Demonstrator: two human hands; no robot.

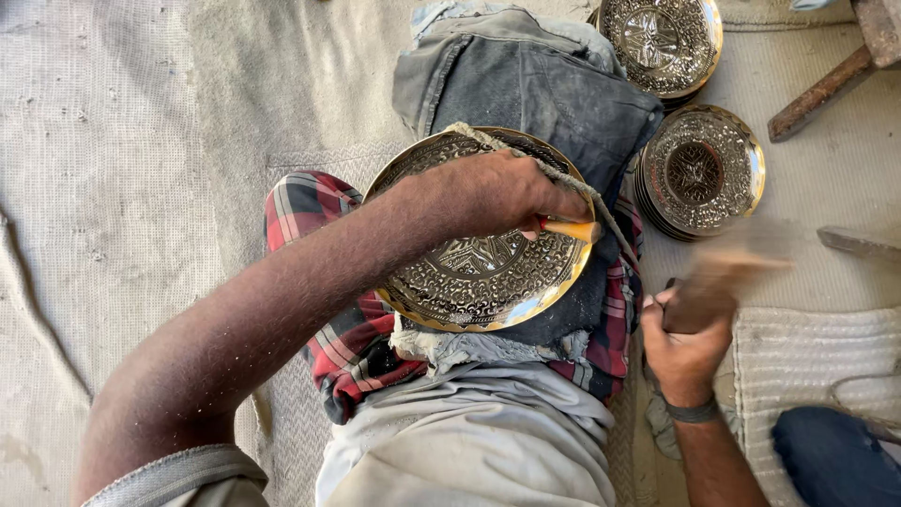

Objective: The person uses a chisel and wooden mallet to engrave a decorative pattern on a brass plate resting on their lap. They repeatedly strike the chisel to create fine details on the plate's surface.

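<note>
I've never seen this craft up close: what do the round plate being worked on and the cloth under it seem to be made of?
The round plate looks like metal, probably brass: a shiny golden rim, with a finely embossed, silvery centre. The checked cloth beneath it seems to be woven fabric, red and dark plaid, soft and crumpled. The left hand holds a yellowish tool on the plate; its material is unclear.

The left hand (493, 192) grips a chisel (571, 228), tip on an engraved brass plate (474, 272) resting on the lap over plaid cloth (343, 343) and denim (535, 80). The right hand (685, 343) holds a blurred hammer (727, 272). 2 stacks of plates (699, 169) lie beyond on the mat (141, 141).
</note>
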